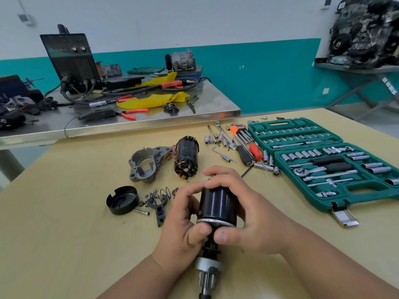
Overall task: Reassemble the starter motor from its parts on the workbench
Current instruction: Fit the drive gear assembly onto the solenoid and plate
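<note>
Closest to the lens, the pinion gear (208,277) of the starter motor (217,207) is pointed toward the camera. The motor's black body is gripped over the workbench (64,234) from both sides: fingers of the left hand (183,221) and right hand (246,214) are curled round it, thumbs pressed at its silver rim. An aluminium housing (146,165), wound core (186,157) and black cap (122,199) are laid beyond.

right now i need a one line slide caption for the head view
The left hand and right hand hold the black motor body at the bench, gear end nearest, green socket set alongside
</note>
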`<state>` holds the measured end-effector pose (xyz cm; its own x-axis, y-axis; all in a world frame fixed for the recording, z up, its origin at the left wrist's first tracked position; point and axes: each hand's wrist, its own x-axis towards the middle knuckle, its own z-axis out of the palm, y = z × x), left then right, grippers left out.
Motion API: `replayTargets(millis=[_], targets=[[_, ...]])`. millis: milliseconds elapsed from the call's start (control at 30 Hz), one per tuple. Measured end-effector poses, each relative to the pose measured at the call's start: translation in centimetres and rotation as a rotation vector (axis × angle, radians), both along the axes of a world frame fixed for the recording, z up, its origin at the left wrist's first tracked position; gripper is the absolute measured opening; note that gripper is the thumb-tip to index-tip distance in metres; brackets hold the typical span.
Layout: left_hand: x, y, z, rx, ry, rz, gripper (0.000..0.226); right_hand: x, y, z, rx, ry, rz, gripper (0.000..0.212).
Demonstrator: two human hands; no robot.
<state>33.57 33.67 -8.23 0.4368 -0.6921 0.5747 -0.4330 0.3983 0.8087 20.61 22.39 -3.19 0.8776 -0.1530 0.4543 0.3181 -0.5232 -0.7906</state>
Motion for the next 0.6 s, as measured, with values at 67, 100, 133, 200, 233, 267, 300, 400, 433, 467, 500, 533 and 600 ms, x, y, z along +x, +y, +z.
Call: replayTargets(millis=[67, 100, 133, 200, 233, 267, 300, 400, 433, 467, 500, 533, 600], targets=[[0.0, 0.0, -0.1, -0.014, 0.025, -0.024, 0.065, 0.0, 0.0, -0.1, -0.027, -0.029, -0.014, 0.063], [0.0, -0.1, -0.1, -0.02, 0.028, -0.029, 0.064, 0.0, 0.0, -0.1, -0.038, -0.039, -0.019, 0.062], [0.1, -0.1, -0.1, -0.026, 0.025, -0.032, 0.064, 0.1, 0.0, -0.2, -0.045, -0.045, -0.021, 0.062], [0.1, -0.2, -0.1, -0.039, 0.006, -0.04, 0.062, 0.1, 0.0, -0.2, -0.046, -0.053, -0.019, 0.061], [0.1, -0.3, -0.1, -0.045, -0.008, -0.043, 0.062, 0.2, 0.1, -0.2, -0.041, -0.055, -0.017, 0.06], [0.2, -0.3, -0.1, -0.045, -0.021, -0.044, 0.061, 0.2, 0.1, -0.3, -0.036, -0.056, -0.014, 0.058], [0.2, -0.2, -0.1, -0.04, -0.03, -0.043, 0.062, 0.3, 0.2, -0.4, -0.032, -0.058, -0.015, 0.057], [0.5, 0.0, 0.4, 0.01, -0.083, -0.047, 0.061, 0.5, 0.0, -0.5, -0.033, -0.066, -0.038, 0.054], [0.7, 0.1, 0.8, 0.047, -0.126, -0.022, 0.061, 0.7, -0.2, -0.5, -0.022, -0.06, -0.052, 0.053], [0.9, 0.2, 1.2, 0.087, -0.165, 0.018, 0.06, 0.9, -0.4, -0.5, 0.001, -0.051, -0.068, 0.052], [1.1, 0.3, 1.7, 0.111, -0.177, 0.065, 0.054, 1.2, -0.6, -0.4, 0.04, -0.041, -0.083, 0.05], [1.6, 0.7, 2.2, 0.11, -0.165, 0.122, 0.048, 1.4, -0.8, -0.3, 0.083, -0.03, -0.096, 0.048], [3.2, 1.9, 3.1, 0.08, -0.152, 0.265, 0.041, 1.7, -1.2, -0.1, 0.14, -0.003, -0.123, 0.046]])
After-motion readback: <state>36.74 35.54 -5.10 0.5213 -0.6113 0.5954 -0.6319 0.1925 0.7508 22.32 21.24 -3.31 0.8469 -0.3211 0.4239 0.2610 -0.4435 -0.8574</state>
